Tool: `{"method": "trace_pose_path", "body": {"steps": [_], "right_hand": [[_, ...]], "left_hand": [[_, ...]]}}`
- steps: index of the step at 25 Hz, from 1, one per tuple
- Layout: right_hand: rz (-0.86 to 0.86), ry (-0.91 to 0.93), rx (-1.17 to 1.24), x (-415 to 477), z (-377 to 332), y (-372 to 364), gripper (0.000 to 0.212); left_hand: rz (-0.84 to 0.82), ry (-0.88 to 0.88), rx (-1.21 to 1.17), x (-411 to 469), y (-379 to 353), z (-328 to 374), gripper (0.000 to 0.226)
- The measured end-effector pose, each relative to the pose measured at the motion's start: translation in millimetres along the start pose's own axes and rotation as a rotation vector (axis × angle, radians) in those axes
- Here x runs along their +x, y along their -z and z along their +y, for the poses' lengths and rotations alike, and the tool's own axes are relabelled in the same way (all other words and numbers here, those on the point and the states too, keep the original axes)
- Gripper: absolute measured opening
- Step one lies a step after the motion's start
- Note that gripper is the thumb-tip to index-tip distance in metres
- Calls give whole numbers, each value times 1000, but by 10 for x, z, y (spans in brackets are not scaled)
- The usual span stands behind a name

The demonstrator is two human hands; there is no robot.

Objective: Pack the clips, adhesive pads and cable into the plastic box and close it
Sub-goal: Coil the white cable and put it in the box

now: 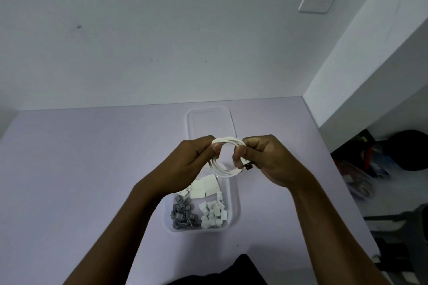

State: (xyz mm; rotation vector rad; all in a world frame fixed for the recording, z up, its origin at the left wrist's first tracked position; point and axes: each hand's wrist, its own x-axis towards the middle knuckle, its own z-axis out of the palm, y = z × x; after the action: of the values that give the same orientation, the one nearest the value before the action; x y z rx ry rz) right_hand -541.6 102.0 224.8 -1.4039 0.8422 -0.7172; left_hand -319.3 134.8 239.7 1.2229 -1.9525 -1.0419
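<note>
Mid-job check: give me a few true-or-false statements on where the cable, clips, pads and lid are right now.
1. The left hand and the right hand both grip the coiled cable. True.
2. Grey clips and white clips lie in the plastic box. True.
3. The cable already lies in the plastic box. False: it is held in the air above the box.
4. The lid is shut on the plastic box. False: it lies on the table beyond the open box.
5. The adhesive pads lie on the table beside the box. False: they are inside it.
</note>
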Motion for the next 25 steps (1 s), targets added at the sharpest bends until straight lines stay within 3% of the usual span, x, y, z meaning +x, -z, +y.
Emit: {"method": "trace_pose_path", "body": {"steps": [2,8,13,17,19,22,25], "right_hand": [[18,2,-95,-21,-28,39,22],[9,-14,23,-32,9,-21,20],[-75,-43,14,10,30,-52,25],[-52,-37,146,40,118,-133,28],[-11,-53,189,47,176,-154,28],[44,-63,144,58,267,-160,29],[117,-67,55,76,363,-169,25]], "left_hand": [[-5,6,-21,-30,-3,-34,27],[-18,-60,137,-80,124,-140,27],[19,-110,503,-41,238,-196,22],[296,41,182,-29,52,-153,16],[334,197,-198,-38,-65,-162,17],[190,421,-760,-40,-129,-207,25],[-19,508,-924,-60,-181,-277,29]]}}
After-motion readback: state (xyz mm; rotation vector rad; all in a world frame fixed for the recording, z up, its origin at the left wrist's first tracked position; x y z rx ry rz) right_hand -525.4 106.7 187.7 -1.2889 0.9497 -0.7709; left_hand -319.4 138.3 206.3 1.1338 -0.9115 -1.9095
